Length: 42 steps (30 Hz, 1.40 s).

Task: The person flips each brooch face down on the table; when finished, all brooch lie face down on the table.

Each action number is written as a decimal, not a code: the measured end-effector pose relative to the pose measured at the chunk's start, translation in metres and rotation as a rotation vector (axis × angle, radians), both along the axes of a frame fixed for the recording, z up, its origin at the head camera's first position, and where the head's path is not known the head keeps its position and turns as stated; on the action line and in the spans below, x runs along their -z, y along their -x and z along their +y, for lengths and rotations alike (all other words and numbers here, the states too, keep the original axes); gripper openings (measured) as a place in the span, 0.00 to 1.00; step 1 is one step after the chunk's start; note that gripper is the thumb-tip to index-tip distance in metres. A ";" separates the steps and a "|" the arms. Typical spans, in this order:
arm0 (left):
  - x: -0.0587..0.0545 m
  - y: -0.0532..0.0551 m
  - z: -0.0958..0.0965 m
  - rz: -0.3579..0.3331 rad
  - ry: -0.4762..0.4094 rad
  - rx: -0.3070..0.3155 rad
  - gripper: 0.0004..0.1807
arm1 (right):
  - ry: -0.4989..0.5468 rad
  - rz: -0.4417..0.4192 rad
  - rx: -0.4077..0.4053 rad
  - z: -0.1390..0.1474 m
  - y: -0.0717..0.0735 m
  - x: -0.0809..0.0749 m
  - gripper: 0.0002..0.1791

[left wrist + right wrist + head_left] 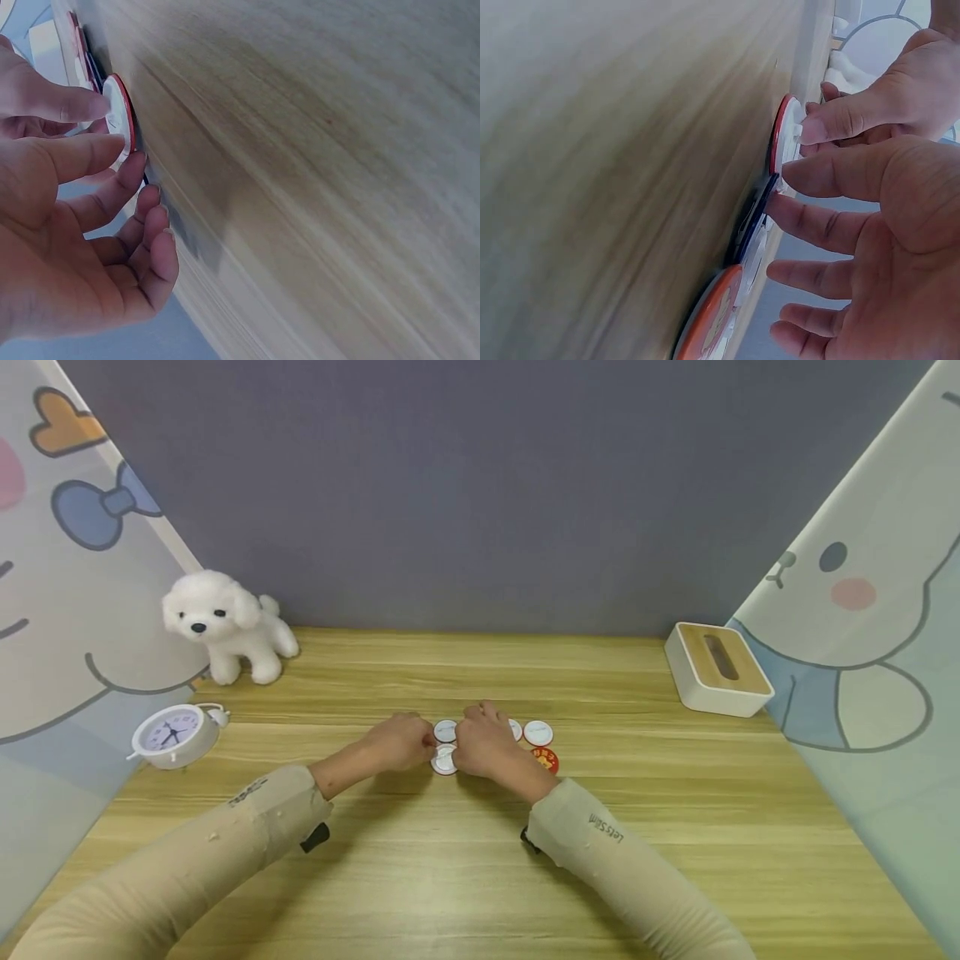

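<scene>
A red-rimmed round disc with a white upper side (443,760) lies on the table between both hands. My left hand (405,742) pinches its near edge with thumb and index finger in the left wrist view, the other fingers loosely curled. Extended fingers of my right hand (486,743) reach to the disc from the other side, thumb tip at its white side in the right wrist view. A dark-rimmed disc (751,225) lies under the right fingers, and an orange-red disc (712,315) sits nearer the camera. Part of the group is hidden beneath the right hand.
More white discs (537,732) and a red disc with gold characters (546,760) lie to the right. A white plush dog (232,627) and an alarm clock (176,735) stand left. At the back right is a tissue box (716,672). Printed panels flank the table.
</scene>
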<state>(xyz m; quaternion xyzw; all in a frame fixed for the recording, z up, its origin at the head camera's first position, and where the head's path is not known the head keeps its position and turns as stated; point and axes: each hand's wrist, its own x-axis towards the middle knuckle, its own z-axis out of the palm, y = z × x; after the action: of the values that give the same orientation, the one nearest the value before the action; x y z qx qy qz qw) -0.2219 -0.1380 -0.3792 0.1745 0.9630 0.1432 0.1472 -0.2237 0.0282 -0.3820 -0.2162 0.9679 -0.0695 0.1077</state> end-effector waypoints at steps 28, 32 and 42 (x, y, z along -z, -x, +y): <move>0.000 0.002 0.001 0.017 0.025 -0.016 0.06 | -0.046 -0.018 0.025 -0.005 0.003 0.000 0.11; 0.001 0.002 -0.001 0.011 0.015 -0.021 0.05 | -0.041 -0.016 0.024 -0.005 0.002 0.001 0.11; -0.012 0.000 -0.005 0.026 -0.035 -0.031 0.07 | 0.147 0.050 -0.024 0.028 -0.004 -0.020 0.10</move>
<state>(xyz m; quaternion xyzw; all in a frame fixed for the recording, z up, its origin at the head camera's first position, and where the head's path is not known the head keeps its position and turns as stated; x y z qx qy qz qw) -0.2221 -0.1430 -0.3671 0.1640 0.9648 0.1599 0.1293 -0.2195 0.0565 -0.3623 -0.2369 0.9599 -0.1338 0.0681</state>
